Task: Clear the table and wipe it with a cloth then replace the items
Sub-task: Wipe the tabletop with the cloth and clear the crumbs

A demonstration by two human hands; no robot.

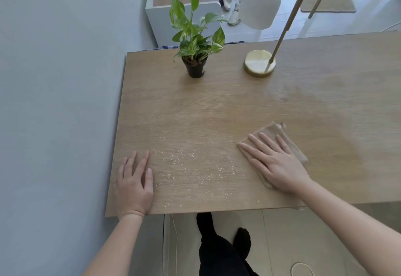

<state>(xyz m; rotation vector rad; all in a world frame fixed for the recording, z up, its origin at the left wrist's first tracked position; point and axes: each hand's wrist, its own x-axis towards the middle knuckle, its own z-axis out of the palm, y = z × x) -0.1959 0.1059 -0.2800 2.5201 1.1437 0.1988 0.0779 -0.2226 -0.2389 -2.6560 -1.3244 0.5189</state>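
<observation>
right hand [280,163], fingers flat on cloth [273,133]: sweep toward 9 o'clock through crumbs [195,167]; left hand [134,184] open, braces counter [217,106].

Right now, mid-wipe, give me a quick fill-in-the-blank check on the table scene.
1. The right hand lies flat on the ____.
2. The left hand rests open on the bare ____ near its left edge.
3. White crumbs lie ____ the two hands.
4. The potted plant stands left of the ____.

Missing words: cloth; table; between; lamp.
</observation>
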